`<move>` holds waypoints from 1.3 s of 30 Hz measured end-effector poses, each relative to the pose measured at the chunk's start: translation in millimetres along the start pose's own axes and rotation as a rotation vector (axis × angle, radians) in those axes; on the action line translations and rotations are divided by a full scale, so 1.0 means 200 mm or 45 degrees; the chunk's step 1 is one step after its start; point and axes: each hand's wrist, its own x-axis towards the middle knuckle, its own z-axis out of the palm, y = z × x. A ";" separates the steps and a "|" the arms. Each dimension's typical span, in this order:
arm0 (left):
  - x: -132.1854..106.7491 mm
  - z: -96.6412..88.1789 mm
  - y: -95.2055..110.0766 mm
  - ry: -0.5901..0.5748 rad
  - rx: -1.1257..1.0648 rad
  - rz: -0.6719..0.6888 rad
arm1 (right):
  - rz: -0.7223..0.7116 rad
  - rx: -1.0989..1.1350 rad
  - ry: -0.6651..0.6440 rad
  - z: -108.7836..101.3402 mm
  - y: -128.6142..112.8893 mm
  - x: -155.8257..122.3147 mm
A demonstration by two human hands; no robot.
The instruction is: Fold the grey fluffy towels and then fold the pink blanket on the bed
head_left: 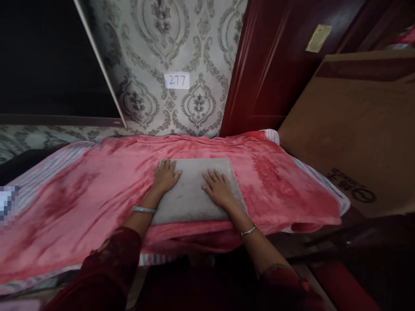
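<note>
A grey, soft-looking rectangular cloth (189, 190) lies flat on a pink-red plush blanket (84, 190). My left hand (166, 176) rests palm down on its far left corner, fingers spread. Toward the cloth's right side, my right hand (218, 188) lies flat too, its fingers apart. Neither hand grips anything. Both palms hide part of the cloth under them. Whether the cloth is folded or a single piece, I cannot tell.
A large cardboard box (353, 125) stands at the right, beside a dark red door (269, 56). At the upper left is a black television screen (55, 56). A paper label reading 277 (177, 80) is on the patterned wall (162, 39) behind the blanket.
</note>
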 end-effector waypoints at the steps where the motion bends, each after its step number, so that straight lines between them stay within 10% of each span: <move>1: 0.00 0.00 0.00 0.008 -0.002 0.009 | -0.004 0.020 0.000 0.00 0.00 -0.01; 9: 0.01 -0.02 0.01 -0.007 -0.036 0.015 | -0.163 0.523 0.270 -0.01 0.19 -0.20; 16: 0.02 -0.02 0.02 0.012 -0.028 0.031 | 0.491 0.836 0.935 0.05 0.47 -0.48; 25: 0.01 -0.10 0.10 0.017 0.041 0.043 | 0.563 1.094 0.700 0.10 0.55 -0.51; 34: -0.08 -0.03 0.68 -0.205 -0.317 0.741 | 0.524 1.263 0.641 0.05 0.54 -0.36; 39: -0.19 0.05 0.81 -0.169 -0.318 0.804 | 0.534 1.260 0.633 0.08 0.54 -0.33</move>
